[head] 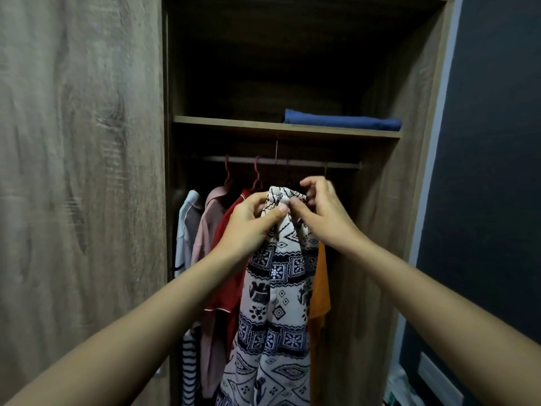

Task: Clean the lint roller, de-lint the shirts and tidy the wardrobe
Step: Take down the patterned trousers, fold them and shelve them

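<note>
- Wardrobe (377,230) open; its door (79,200) stands left of the rail (281,162) and is smeared by motion blur.
- Patterned garment (278,288), white with dark geometric print, is held just below the rail, about mid-span. Its bunched top sits between both hands. Its lower end is cut off by the frame edge.
- Left hand (251,221): fingers curled round the garment's top edge, thumb pressed onto the cloth from the front.
- Right hand (319,209): thumb and forefinger pinch the same bunched top, thumb tip just beside the left thumb. The other fingers are curled behind the cloth. Something dark shows at those fingers, possibly a hanger; cannot tell.
- Whether the patterned garment hangs from the rail is hidden by the hands.
- Below the rail, left of centre: red shirt (228,259), then pink shirt (205,230), then white shirt (187,227) furthest left. The red shirt is partly covered by the left forearm.
- Two reddish hanger hooks (257,177) are over the rail above the pink and red shirts.
- Orange garment (320,288) hangs below the rail, right of the patterned one and mostly hidden behind it.
- Striped cloth (188,367) sits far below the rail at the left, only a strip visible.
- Shelf (234,124) lies directly above the rail, with a folded blue cloth (342,122) at its right end. The space above the shelf is too dark to read.
</note>
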`<state>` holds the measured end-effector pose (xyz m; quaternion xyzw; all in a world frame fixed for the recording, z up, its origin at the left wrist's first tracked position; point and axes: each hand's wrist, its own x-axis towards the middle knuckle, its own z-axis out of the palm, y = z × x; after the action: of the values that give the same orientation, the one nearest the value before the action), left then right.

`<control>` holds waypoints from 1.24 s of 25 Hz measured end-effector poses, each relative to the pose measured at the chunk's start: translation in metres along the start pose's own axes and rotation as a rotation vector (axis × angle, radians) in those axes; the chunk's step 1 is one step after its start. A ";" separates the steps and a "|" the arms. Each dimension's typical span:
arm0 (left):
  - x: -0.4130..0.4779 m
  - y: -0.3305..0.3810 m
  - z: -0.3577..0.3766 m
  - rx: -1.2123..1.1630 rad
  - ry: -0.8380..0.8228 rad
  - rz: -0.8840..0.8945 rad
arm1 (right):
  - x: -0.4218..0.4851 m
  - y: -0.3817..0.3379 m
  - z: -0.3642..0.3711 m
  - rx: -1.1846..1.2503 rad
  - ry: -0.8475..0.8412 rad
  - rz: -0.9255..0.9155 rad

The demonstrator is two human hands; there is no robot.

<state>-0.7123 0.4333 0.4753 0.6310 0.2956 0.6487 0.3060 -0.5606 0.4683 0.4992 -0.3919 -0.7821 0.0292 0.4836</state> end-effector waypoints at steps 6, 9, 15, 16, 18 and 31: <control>0.002 -0.010 -0.010 0.010 -0.033 -0.053 | 0.011 0.008 -0.013 -0.311 -0.302 -0.222; -0.001 -0.016 -0.012 -0.006 -0.110 -0.047 | 0.015 0.013 -0.013 -0.427 -0.394 -0.279; -0.048 -0.059 -0.027 0.387 -0.118 -0.016 | 0.007 0.013 -0.005 -0.557 -0.358 -0.401; -0.058 -0.073 -0.033 0.485 -0.130 -0.021 | 0.006 0.012 -0.006 -0.587 -0.346 -0.430; -0.069 -0.097 -0.044 0.521 -0.140 -0.032 | 0.006 0.014 -0.006 -0.647 -0.348 -0.469; -0.089 -0.150 -0.053 0.776 0.008 0.182 | 0.015 0.022 -0.007 -0.710 -0.357 -0.383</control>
<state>-0.7601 0.4606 0.3019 0.7208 0.4627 0.5159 -0.0151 -0.5461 0.4911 0.5049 -0.3707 -0.8734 -0.2641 0.1731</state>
